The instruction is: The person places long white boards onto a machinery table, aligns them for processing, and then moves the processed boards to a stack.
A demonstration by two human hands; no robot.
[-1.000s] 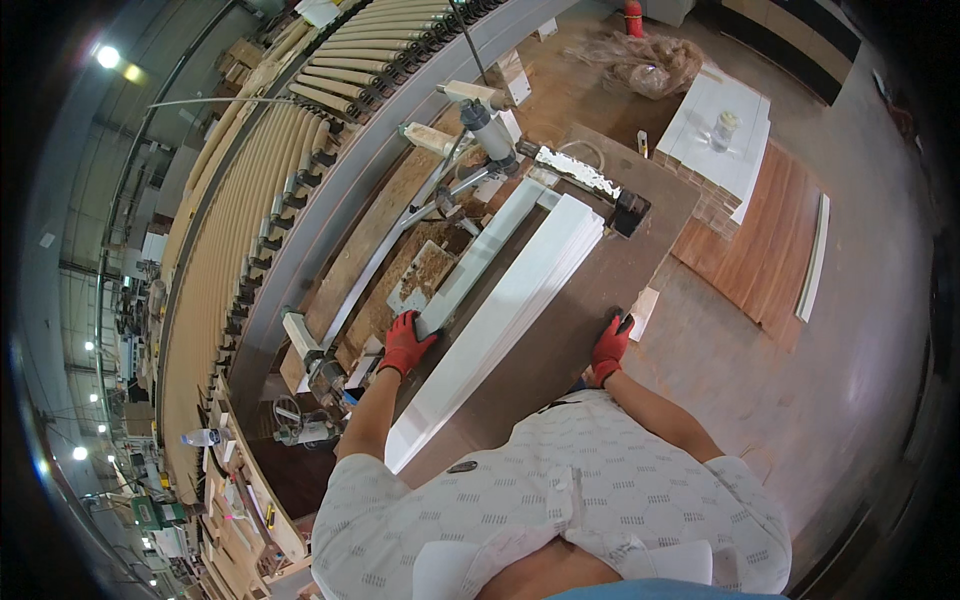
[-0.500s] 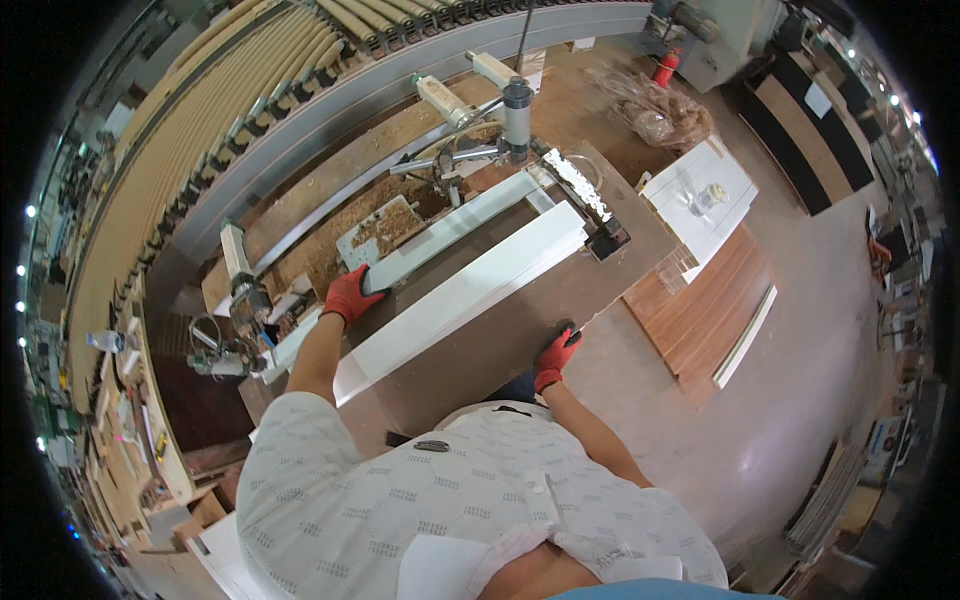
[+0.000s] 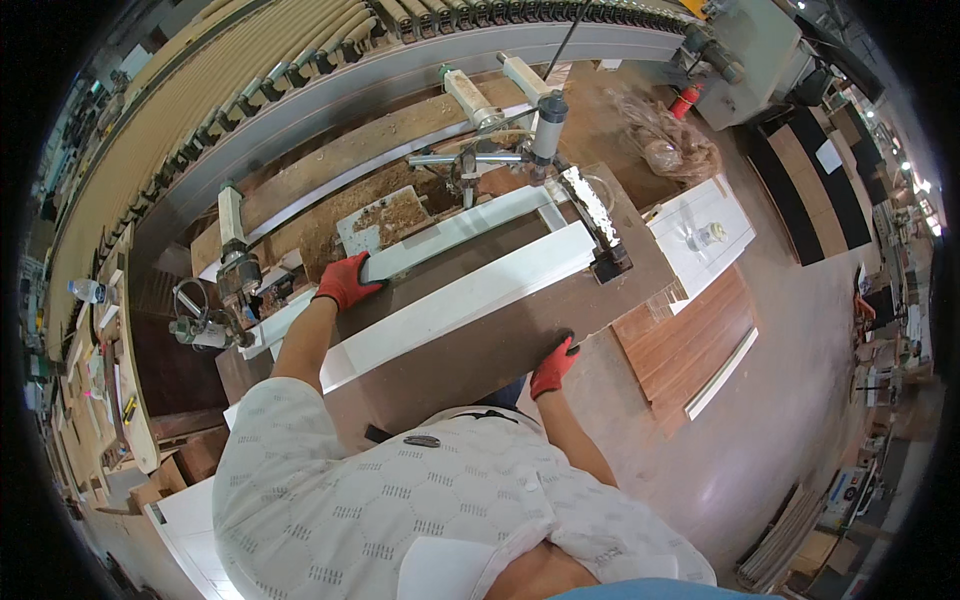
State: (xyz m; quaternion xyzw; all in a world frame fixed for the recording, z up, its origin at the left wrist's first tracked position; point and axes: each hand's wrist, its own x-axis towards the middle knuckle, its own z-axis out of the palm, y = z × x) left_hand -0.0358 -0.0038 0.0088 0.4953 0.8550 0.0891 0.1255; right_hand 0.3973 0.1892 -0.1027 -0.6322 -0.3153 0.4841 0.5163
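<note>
My left hand [image 3: 348,282], in a red glove with dark fingertips, is closed over the far white rail [image 3: 460,236], near the rail's left part. A wider white panel strip [image 3: 460,305] lies nearer me, roughly parallel to that rail. A short white crosspiece [image 3: 551,216] joins the space between them at the right end. All lie on a brown board tabletop [image 3: 440,375]. At the tabletop's near right edge is my right hand [image 3: 553,367], also red-gloved, thumb and fingers slightly apart, with no object visible in it.
A clamp bar with a worn white face [image 3: 590,208] stands at the strips' right end, beside a grey cylinder [image 3: 548,125]. Another clamp fixture [image 3: 238,270] is at the left. Wood-look panels [image 3: 690,345] and crumpled plastic [image 3: 665,140] lie right. Rollers [image 3: 250,70] run behind.
The view has shifted, so the bench sits slightly differently in the picture. My left hand stays on the far rail, and my right hand stays by the tabletop edge.
</note>
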